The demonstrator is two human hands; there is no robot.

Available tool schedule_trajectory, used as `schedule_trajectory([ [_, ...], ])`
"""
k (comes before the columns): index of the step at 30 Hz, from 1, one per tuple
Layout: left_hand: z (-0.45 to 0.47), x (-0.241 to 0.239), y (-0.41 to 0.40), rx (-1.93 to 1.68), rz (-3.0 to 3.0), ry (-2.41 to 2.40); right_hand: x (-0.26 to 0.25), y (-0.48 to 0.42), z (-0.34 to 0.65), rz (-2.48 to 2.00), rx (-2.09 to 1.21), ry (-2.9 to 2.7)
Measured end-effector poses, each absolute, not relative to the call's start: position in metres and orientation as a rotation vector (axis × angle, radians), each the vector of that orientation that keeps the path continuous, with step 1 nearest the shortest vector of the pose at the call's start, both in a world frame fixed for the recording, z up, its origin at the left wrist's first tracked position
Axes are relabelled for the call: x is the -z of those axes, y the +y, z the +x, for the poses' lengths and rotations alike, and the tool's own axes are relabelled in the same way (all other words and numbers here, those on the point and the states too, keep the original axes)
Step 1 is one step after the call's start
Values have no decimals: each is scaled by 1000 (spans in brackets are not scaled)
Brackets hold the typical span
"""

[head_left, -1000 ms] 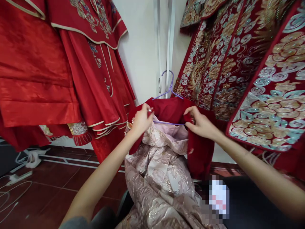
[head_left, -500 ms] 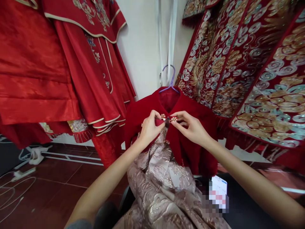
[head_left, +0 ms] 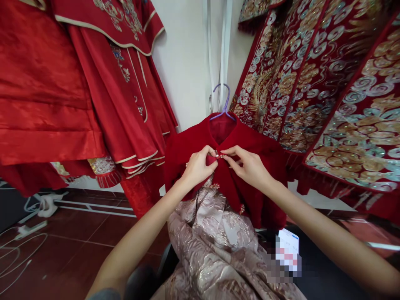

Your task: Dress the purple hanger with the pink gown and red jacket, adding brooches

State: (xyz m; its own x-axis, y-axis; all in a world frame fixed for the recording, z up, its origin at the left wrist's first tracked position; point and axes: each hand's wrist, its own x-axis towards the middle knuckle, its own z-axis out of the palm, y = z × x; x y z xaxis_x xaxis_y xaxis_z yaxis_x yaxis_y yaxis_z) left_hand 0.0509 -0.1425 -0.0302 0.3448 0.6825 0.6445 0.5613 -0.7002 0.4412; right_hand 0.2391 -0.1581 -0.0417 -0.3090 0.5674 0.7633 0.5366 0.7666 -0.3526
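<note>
The jacket (head_left: 250, 135) sits on a hanger (head_left: 225, 110) at mid-frame. The left hand (head_left: 198, 166), nearly closed, pinches its front edge beside the clasp (head_left: 218, 154); the right hand (head_left: 250, 166), likewise narrow, pinches the clasp.

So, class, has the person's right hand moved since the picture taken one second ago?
Yes: the right hand has moved leftward in the view, closer to the line of the fixed white poles.
</note>
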Motion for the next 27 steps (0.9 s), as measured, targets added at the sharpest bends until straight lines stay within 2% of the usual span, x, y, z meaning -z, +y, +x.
schedule_trajectory([
  [7, 49, 12, -148, -1051, 2723, 1178, 40, -158, 240, -880, 24, -1950],
  [15, 56, 5, -145, -1032, 2773, 1165, 31, -155, 248, -865, -201, -1969],
  [27, 61, -4, -133, -1051, 2731, 1156, 21, -147, 247, -838, -185, -1949],
])
